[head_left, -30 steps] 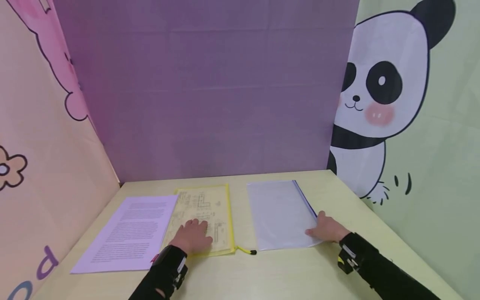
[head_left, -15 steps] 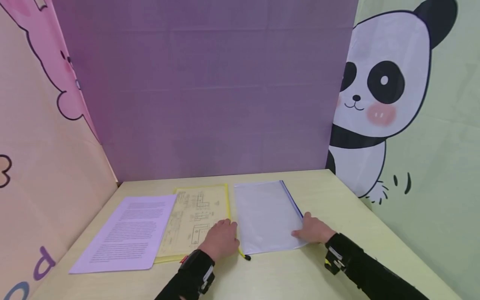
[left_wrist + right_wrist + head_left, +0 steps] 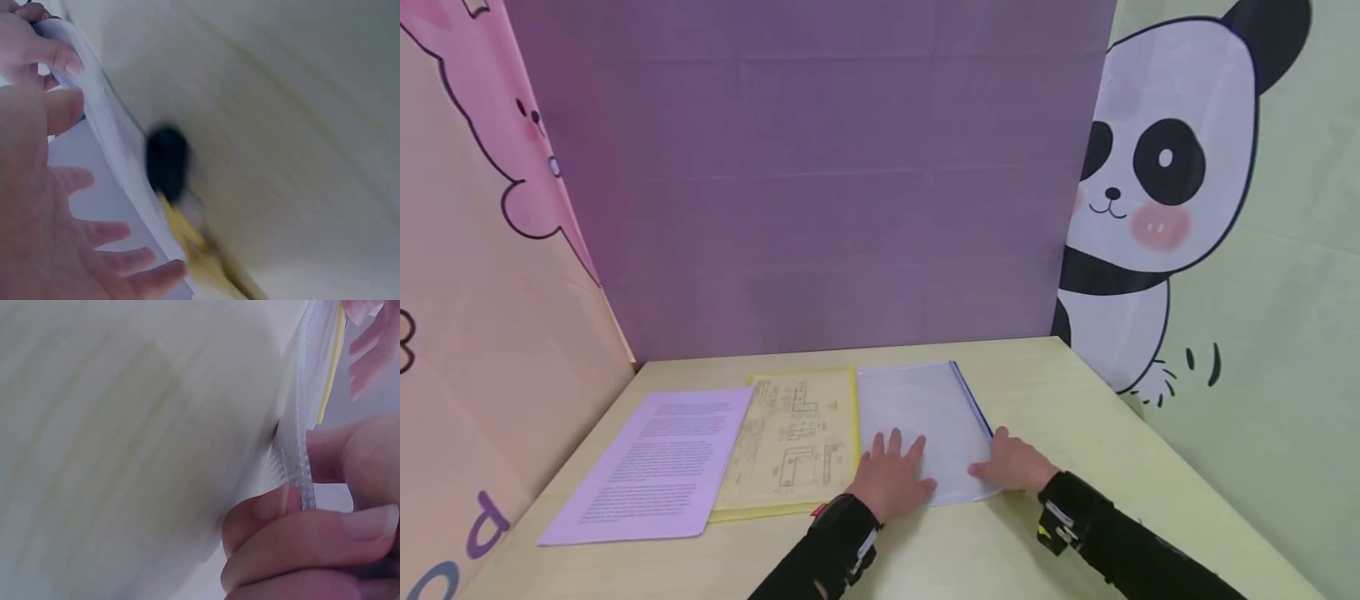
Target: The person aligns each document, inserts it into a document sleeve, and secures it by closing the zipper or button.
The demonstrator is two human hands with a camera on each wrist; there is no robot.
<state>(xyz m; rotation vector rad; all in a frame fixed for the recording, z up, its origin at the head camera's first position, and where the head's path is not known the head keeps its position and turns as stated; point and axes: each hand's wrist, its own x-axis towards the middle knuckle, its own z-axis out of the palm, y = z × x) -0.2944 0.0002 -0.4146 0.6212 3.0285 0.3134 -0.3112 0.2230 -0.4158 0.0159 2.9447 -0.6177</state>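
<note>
Two hands working the clear zip pouch beside the yellow one.

Spread, straight fingers of the left hand (image 3: pixel 891 479) are pressing flat on the near end of the clear pouch (image 3: pixel 925 417), while the right hand (image 3: pixel 1011 467) is pinching the pouch's near right corner, its fingers (image 3: pixel 300 544) curling round the mesh edge by the blue zip. The pouch is lying on the table (image 3: pixel 1075 533), just beside the yellow pouch (image 3: pixel 793 437). The step in hand looks like steadying the pouch to open it; the next move probably calls for finding the zip pull. Counted: two pouches, one printed sheet (image 3: pixel 651 467), one black pull tab (image 3: pixel 167 162).
</note>
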